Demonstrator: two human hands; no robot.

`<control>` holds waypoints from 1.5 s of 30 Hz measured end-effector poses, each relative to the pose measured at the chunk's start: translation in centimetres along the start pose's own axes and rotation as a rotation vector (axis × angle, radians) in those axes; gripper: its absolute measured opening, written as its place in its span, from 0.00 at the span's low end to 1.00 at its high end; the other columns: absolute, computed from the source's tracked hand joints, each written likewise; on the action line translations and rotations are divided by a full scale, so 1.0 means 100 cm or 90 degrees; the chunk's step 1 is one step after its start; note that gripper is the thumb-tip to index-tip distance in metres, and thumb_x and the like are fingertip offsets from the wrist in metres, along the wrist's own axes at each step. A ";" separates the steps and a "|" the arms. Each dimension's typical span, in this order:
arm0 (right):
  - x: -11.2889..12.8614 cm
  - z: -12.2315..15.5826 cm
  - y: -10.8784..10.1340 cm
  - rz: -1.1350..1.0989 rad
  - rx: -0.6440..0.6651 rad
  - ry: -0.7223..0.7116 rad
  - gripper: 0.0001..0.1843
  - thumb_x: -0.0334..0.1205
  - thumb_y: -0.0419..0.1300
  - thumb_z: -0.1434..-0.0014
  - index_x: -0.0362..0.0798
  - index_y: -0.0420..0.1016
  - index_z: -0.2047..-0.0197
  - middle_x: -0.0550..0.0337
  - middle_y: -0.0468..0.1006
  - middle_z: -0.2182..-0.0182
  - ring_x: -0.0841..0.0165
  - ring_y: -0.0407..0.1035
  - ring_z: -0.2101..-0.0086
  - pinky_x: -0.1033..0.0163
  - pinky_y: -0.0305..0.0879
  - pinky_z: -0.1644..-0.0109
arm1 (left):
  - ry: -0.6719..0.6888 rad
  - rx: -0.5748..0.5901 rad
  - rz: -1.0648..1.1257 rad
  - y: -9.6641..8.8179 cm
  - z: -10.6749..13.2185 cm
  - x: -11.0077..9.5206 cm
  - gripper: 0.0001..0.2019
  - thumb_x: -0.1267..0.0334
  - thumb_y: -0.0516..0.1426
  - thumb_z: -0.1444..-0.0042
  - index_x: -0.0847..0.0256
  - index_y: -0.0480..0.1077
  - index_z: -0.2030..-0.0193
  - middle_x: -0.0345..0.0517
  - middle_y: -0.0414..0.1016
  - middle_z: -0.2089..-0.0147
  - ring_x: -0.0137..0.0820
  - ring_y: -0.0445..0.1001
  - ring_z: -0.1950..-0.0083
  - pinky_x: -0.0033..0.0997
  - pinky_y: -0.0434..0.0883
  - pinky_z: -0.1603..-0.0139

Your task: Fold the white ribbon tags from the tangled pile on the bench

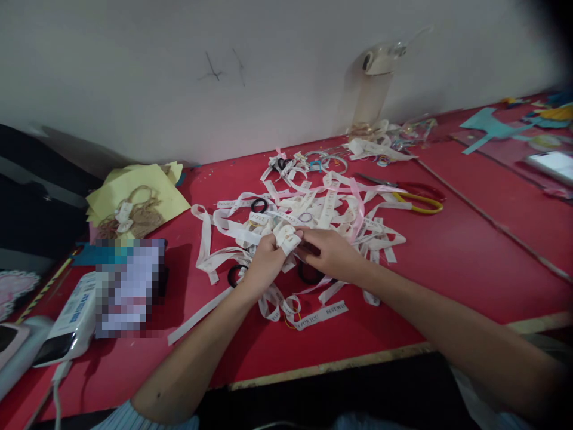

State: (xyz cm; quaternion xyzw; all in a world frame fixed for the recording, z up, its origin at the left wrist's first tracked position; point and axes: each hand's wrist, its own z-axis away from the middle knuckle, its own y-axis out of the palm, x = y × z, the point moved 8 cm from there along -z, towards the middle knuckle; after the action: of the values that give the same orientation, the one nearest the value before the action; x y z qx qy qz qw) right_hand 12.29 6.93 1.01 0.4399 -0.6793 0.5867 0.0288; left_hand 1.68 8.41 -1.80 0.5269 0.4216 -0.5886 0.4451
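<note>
A folded piece of white printed ribbon [287, 237] is pinched between my two hands above a loose heap. My left hand [267, 261] grips it from the left, thumb on top. From the right, my right hand [329, 251] holds its other edge with thumb and fingertips. Beneath and around them lies a tangle of white and pink ribbons [329, 206], some printed with dark lettering. Black hair ties [259, 206] lie among the strips, one partly under my right hand. A printed strip [322, 316] curls towards the table's front edge.
Scissors with red and yellow handles [421, 203] lie right of the heap. Yellow paper [152, 185] carrying brown twine sits at the left, beyond a white power bank [74, 316]. A clear bottle [371, 95] stands against the wall, and a phone [553, 164] lies far right.
</note>
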 end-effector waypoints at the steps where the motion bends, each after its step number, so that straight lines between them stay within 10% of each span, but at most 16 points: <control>1: 0.000 0.000 0.000 0.001 0.001 0.000 0.12 0.33 0.57 0.42 0.45 0.70 0.54 0.52 0.77 0.53 0.61 0.72 0.57 0.61 0.66 0.56 | -0.001 0.000 -0.002 0.000 0.000 0.000 0.13 0.55 0.60 0.49 0.65 0.69 0.72 0.33 0.55 0.80 0.20 0.50 0.78 0.21 0.53 0.77; 31: 0.002 0.000 -0.001 -0.012 -0.001 -0.016 0.12 0.33 0.56 0.42 0.47 0.70 0.54 0.52 0.76 0.50 0.63 0.72 0.57 0.62 0.65 0.56 | -0.014 -0.018 -0.008 -0.001 0.001 0.000 0.17 0.55 0.61 0.50 0.63 0.61 0.78 0.33 0.57 0.80 0.20 0.51 0.78 0.22 0.53 0.78; 45: 0.000 0.000 0.000 -0.014 0.006 -0.006 0.11 0.33 0.57 0.42 0.46 0.70 0.54 0.52 0.77 0.52 0.62 0.72 0.56 0.60 0.66 0.55 | 0.048 -0.005 -0.094 0.001 0.002 -0.012 0.12 0.56 0.58 0.47 0.64 0.74 0.63 0.40 0.72 0.70 0.29 0.66 0.66 0.25 0.63 0.64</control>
State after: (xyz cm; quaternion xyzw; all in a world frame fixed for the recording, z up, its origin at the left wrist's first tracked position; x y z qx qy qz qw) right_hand 12.28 6.89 1.04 0.4502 -0.6720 0.5873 0.0301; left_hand 1.75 8.26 -0.57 0.5144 0.4782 -0.5981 0.3860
